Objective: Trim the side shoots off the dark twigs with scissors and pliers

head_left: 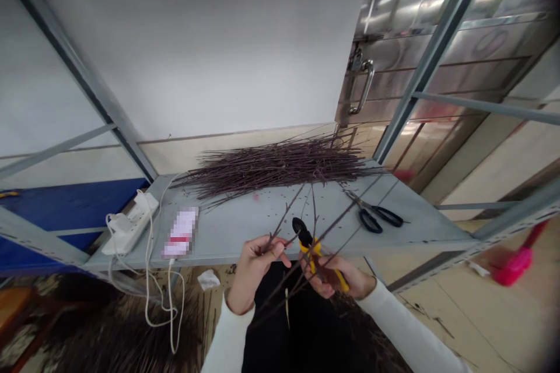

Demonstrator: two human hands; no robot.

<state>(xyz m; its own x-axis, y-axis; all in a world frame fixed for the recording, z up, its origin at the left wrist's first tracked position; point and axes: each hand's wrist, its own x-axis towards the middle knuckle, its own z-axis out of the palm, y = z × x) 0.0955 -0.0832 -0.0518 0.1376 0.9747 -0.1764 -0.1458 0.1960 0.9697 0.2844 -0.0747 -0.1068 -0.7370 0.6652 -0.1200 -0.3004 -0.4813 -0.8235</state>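
My left hand [259, 262] is closed, its thumb and fingers pinching thin dark twigs [286, 210] that stick up over the shelf's front edge. In my right hand [335, 275] is a pair of cutting pliers [301, 228] with yellow handles and a black head. The pliers' head points up and left, close to the twigs beside my left fingertips. Long twigs also cross in front of my right hand; whether it grips any of them I cannot tell. Behind both hands, a large pile of dark twigs [280, 164] lies along the back of the grey shelf [245, 221].
Black-handled scissors [376, 214] lie on the shelf's right side. At left are a phone [180, 234], a white power strip [133, 224] and dangling cables. Metal uprights [431, 64] frame the shelf. More twigs [126, 332] cover the floor, and a pink dustpan [514, 265] stands at right.
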